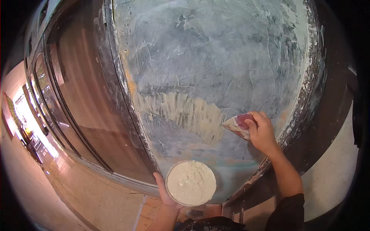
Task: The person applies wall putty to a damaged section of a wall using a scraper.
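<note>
My right hand (pixel 263 133) grips a red putty scraper (pixel 239 125) smeared with cream putty. Its blade lies at the right end of a fresh streaky band of putty (pixel 185 113) on the grey-blue wall (pixel 216 61); whether it touches the surface I cannot tell. Low in front of the wall, my left hand (pixel 165 191) holds a round tub (pixel 168 181) from its left side and below. Cream putty (pixel 192 183) fills the tub nearly to the rim, its top lumpy and wet.
Brown panelled doors with dark frames (pixel 84 88) stand to the left of the wall. A dark, paint-flecked frame (pixel 304 104) borders it on the right. Tiled floor (pixel 100 188) spreads at lower left, towards a bright doorway (pixel 38 131).
</note>
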Tool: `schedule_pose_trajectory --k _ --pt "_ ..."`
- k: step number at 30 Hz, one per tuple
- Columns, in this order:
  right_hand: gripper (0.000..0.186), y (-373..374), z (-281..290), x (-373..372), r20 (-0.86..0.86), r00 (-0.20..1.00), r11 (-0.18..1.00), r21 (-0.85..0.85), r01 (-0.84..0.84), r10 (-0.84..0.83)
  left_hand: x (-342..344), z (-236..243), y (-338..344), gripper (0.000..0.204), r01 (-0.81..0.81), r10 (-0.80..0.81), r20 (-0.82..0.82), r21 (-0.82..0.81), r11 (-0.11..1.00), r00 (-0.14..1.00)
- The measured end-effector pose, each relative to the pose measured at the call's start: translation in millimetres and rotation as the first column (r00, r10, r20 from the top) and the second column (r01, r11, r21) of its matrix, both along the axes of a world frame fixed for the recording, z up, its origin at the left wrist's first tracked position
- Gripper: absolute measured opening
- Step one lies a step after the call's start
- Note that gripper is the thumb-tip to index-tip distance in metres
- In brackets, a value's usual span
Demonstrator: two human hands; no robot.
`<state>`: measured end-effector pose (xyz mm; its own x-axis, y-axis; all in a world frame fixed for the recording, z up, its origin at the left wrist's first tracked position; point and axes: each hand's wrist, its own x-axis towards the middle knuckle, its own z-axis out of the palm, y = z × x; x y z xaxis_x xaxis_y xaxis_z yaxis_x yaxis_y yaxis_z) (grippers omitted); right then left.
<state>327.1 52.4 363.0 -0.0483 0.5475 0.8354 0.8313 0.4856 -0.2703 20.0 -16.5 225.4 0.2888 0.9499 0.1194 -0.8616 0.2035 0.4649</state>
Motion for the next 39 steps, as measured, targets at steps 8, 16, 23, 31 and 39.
schedule_pose_trajectory --k 8,16,23,31,39 --pt "0.021 -1 4 -3 -0.052 0.998 1.0 0.017 -0.024 0.025 2 -1 2 0.11 -0.032 0.032 0.021 -0.012 0.999 0.999" --pt "0.021 2 9 -1 -0.03 0.996 0.99 0.112 0.088 -0.086 2 -6 -3 0.111 0.026 -0.026 -0.018 0.042 0.999 1.0" --pt "0.023 5 -9 -13 0.244 0.957 0.983 0.134 0.125 -0.155 1 -5 -6 0.113 0.012 -0.011 -0.019 0.058 0.998 1.0" --pt "0.022 6 2 -7 0.101 0.982 0.973 0.187 0.139 -0.16 -5 -14 -13 0.113 -0.033 0.031 0.106 0.012 0.999 0.994" --pt "0.023 13 -1 -1 0.159 0.953 0.944 0.254 0.212 -0.257 -5 -14 -22 0.109 -0.035 0.033 0.064 0.028 0.999 0.997"
